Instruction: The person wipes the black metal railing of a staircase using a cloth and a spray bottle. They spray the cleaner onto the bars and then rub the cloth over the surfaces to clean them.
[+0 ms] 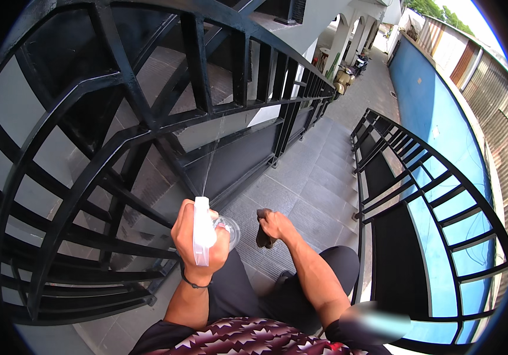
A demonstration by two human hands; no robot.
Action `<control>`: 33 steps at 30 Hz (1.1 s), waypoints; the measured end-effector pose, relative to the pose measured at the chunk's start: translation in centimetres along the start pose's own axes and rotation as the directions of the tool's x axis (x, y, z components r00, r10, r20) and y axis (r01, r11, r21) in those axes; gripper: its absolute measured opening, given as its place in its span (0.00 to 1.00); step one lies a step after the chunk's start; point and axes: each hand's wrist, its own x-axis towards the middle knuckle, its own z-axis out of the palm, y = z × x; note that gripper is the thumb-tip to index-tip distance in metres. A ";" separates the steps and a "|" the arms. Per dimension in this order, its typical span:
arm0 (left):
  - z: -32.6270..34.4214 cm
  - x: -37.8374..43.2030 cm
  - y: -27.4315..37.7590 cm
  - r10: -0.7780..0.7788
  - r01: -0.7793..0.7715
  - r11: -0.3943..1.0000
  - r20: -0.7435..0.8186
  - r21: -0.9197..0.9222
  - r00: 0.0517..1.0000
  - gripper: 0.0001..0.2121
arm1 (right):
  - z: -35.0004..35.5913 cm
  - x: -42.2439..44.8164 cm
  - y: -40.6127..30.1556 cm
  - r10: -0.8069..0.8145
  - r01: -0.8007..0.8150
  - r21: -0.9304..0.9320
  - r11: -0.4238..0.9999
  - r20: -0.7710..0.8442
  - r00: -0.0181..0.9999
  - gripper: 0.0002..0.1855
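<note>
My left hand (pixel 184 239) grips a spray bottle with a white trigger head (pixel 201 230) and a clear body (pixel 232 231), partly hidden by my fingers. A thin jet of liquid leaves the nozzle toward the black metal stair railing (pixel 223 111) ahead. Bunched in my right hand (pixel 277 225) is a dark brown cloth (pixel 264 238), which hangs below my fist over the grey tiled stairs (pixel 294 195). The right hand is apart from both railings.
Another black railing (pixel 431 186) runs down the right side, beside a blue wall (pixel 436 88). The steps descend to a paved passage (pixel 365 97), where a cream scooter (pixel 343 80) is parked. Corrugated metal sheets (pixel 493 84) rise beyond the wall.
</note>
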 end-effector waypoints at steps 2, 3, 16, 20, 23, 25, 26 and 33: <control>-0.4 0.3 0.5 0.019 -0.019 1.000 -0.036 0.000 0.999 0.09 | -0.1 0.1 -0.7 -0.004 0.004 0.002 1.000 0.010 1.000 0.19; -0.2 0.6 0.8 0.041 -0.041 0.999 -0.063 -0.004 0.997 0.09 | 0.1 0.3 -0.5 -0.008 0.008 0.004 1.000 0.006 1.000 0.19; -3.0 -0.3 0.3 0.039 -0.028 0.998 -0.203 0.055 0.978 0.11 | 1.9 3.1 1.3 -0.066 0.065 0.026 0.998 0.061 0.996 0.16; -4.0 0.3 0.9 -0.016 0.019 1.000 -0.170 0.017 0.985 0.12 | -0.6 2.9 -0.1 -0.102 0.106 0.178 0.978 -0.030 0.994 0.17; -7.2 1.2 0.9 0.019 -0.022 0.999 -0.116 -0.027 0.993 0.13 | -6.3 1.2 -4.2 0.031 0.024 0.469 0.883 -0.109 0.994 0.22; -9.5 2.8 2.4 -0.025 0.023 0.999 -0.116 -0.023 0.993 0.13 | -10.1 -1.2 -6.5 -0.006 0.162 0.763 0.625 -0.203 0.979 0.16; -11.3 3.5 2.5 0.045 -0.037 0.995 -0.091 0.093 0.995 0.14 | -12.2 -2.8 -8.2 -0.095 0.315 0.825 0.469 -0.307 0.947 0.17; -18.2 9.9 2.6 0.110 -0.178 0.886 0.180 0.428 0.978 0.16 | -21.4 -2.1 -23.6 -0.628 0.809 0.431 0.398 -0.515 0.583 0.28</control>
